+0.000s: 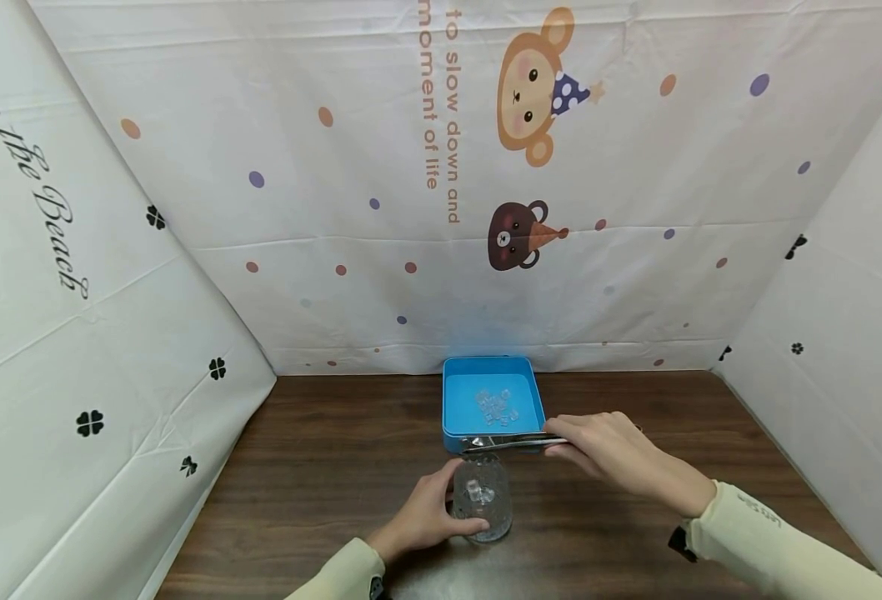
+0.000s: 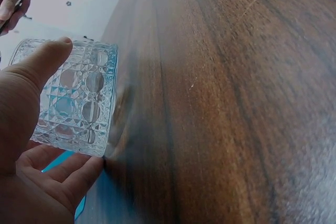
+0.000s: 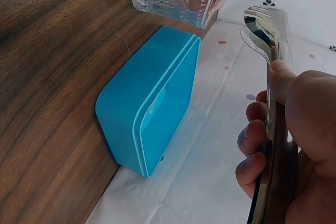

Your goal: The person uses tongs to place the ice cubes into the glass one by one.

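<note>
My left hand (image 1: 429, 510) holds a clear, cut-pattern glass (image 1: 492, 515) from the left, thumb on the near side and fingers on the far side. The glass (image 2: 79, 98) stands on the table with a few clear cubes (image 1: 478, 492) inside. My right hand (image 1: 609, 450) grips metal tongs (image 1: 516, 441), with the thumb pressing one arm in the right wrist view. The tongs' tips (image 3: 265, 27), one of them fork-shaped, hover above the glass rim. Whether a cube sits between the tips, I cannot tell.
Just beyond the glass, a blue square tray (image 1: 456, 383) holds several clear cubes (image 1: 495, 407) and stands near the back wall. Brown wood-grain table (image 1: 321, 467) lies around it. Printed white cloth (image 1: 381, 292) hangs behind and on both sides.
</note>
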Demonstrator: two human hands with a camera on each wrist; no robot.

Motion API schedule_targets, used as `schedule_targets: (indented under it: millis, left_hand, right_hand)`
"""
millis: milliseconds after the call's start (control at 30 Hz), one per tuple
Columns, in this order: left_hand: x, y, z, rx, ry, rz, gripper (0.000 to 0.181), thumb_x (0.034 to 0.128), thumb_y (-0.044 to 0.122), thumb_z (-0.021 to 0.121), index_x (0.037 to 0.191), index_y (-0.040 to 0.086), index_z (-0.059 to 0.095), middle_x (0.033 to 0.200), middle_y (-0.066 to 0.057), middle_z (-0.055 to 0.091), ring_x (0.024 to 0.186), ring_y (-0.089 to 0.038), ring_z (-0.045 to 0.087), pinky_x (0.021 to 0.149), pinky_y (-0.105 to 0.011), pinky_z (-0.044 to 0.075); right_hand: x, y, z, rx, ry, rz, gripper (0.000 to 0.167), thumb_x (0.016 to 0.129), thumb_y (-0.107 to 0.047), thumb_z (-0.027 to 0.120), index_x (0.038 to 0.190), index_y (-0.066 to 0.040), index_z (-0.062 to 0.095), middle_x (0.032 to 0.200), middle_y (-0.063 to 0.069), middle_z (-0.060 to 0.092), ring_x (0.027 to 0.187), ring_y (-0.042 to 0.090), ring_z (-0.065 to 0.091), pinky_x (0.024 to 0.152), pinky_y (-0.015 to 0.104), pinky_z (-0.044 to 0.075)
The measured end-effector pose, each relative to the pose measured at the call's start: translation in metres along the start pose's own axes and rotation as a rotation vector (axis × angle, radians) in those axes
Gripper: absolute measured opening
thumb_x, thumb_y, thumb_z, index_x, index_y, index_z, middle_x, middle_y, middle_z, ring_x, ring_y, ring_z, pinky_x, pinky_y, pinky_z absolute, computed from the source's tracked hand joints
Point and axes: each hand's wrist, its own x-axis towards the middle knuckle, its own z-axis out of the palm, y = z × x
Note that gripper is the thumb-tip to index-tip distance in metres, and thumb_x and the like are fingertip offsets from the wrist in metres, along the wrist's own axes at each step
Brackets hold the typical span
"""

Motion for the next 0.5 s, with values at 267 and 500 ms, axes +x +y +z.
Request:
schedule_targets:
  millis: [267, 500]
  left_hand:
    - [0.0014, -0.0012, -0.0006, 0.029, 0.000, -0.002, 0.087, 0.0830, 0.046, 0.086, 0.148, 0.008, 0.044, 0.128, -0.003, 0.065, 0.111, -0.012, 0.066, 0.091, -0.030, 0.057]
    - [0.0020, -0.0013, -0.0006, 0.026, -0.004, -0.007, 0.087, 0.0831, 0.047, 0.085, 0.149, 0.009, 0.044, 0.127, -0.001, 0.065, 0.110, -0.011, 0.065, 0.090, -0.031, 0.057]
  right_hand:
    - [-0.0030, -0.0006, 0.0013, 0.046, -0.034, 0.038, 0.026, 0.094, -0.028, 0.076, 0.117, -0.017, 0.070, 0.097, -0.012, 0.068, 0.055, -0.010, 0.043, 0.043, 0.013, 0.031]
    - [-0.0045, -0.0007, 0.0022, 0.046, -0.052, 0.049, 0.028, 0.096, -0.030, 0.074, 0.120, -0.017, 0.069, 0.098, -0.011, 0.067, 0.054, -0.009, 0.041, 0.043, 0.014, 0.031]
